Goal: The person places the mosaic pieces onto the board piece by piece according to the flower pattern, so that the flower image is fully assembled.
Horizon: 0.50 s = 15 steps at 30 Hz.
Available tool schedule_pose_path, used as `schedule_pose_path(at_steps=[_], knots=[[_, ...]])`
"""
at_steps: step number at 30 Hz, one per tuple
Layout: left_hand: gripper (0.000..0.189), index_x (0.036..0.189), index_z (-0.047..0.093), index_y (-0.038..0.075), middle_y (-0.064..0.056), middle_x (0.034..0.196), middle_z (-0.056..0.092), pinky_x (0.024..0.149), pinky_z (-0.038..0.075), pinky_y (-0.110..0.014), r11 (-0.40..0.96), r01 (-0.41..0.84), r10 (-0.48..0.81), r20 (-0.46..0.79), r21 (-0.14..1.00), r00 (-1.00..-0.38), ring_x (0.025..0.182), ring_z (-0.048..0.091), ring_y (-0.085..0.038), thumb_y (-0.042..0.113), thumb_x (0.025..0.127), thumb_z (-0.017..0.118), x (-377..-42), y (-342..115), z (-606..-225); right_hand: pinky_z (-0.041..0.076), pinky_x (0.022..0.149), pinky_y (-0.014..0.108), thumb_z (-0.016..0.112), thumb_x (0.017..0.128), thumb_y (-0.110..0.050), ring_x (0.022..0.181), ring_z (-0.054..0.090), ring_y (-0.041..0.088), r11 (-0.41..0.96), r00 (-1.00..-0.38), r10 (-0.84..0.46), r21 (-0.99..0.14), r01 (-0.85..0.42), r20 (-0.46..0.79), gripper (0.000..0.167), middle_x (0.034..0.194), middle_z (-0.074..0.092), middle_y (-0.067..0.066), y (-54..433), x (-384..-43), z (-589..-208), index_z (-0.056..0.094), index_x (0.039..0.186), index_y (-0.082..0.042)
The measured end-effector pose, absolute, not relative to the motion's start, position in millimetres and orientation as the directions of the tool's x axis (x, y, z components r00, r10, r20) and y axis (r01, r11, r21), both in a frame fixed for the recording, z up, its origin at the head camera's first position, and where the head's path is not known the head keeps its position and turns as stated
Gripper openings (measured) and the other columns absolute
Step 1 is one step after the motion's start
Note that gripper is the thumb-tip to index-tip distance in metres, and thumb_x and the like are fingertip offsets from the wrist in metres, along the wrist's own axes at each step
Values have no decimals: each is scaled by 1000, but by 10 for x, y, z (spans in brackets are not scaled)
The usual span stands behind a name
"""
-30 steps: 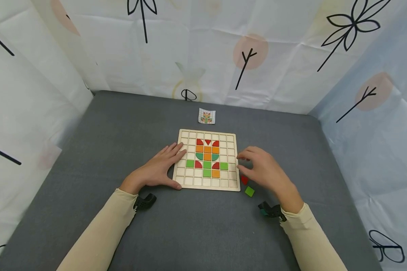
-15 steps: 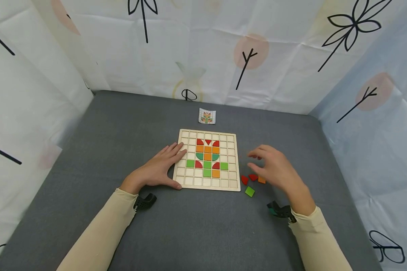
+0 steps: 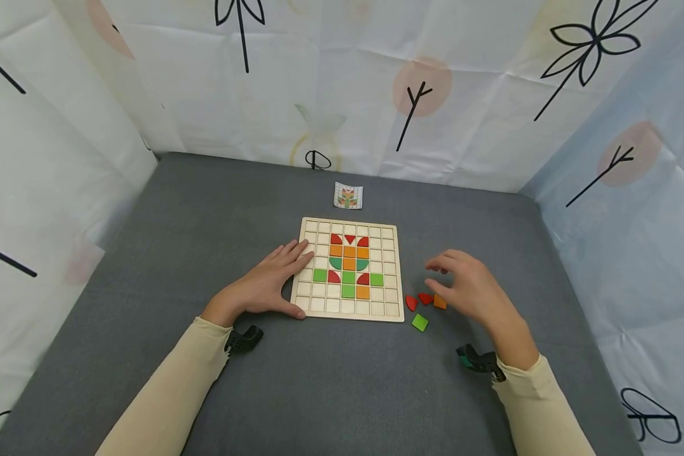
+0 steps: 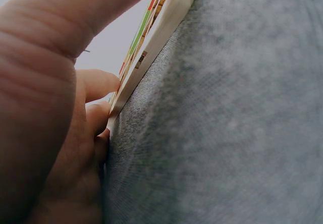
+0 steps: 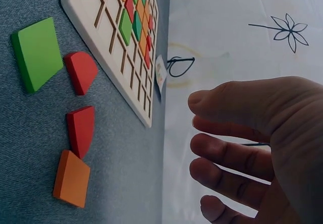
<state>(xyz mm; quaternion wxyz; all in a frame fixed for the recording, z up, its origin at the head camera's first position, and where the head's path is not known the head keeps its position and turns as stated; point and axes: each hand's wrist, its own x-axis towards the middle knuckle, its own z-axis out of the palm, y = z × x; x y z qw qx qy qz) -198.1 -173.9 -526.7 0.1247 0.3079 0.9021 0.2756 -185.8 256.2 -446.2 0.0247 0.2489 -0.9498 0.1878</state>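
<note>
A wooden grid board (image 3: 387, 304) lies on the table, with red, orange, green and teal pieces set in its middle squares. My left hand (image 3: 268, 282) rests on the board's left edge, thumb at the near corner and fingers spread. To the right of the board, my right hand (image 3: 467, 285) hovers with its fingers loosely bent and nothing between them. Below it lie a green square (image 5: 38, 55), two red quarter-round pieces, one of them the red piece (image 5: 81, 71) nearer the green square, and an orange square (image 5: 73, 179).
Behind the board lies a small card (image 3: 348, 196) printed with a coloured grid pattern. The grey cloth-covered table (image 3: 234, 196) is bounded by white patterned curtains (image 3: 342, 76) at the back and sides. A dark band with a camera mount sits on each wrist.
My right hand has moved right, away from the board's edge, uncovering a red piece and the orange square. The left hand and the board have stayed put.
</note>
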Motion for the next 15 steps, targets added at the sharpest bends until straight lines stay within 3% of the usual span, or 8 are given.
schedule_pose_path(at_steps=[15], knots=[[128, 174, 22, 7, -14, 181, 7, 133, 3, -55, 654, 485, 624, -50, 581, -780, 166, 1, -36, 62, 81, 90, -1988, -1744, -5289, 56, 80, 50, 85, 95, -11, 99, 66, 32, 825, -896, -439, -366, -430, 64, 25, 112, 72, 8, 2628, -1767, -4614, 79, 118, -6]])
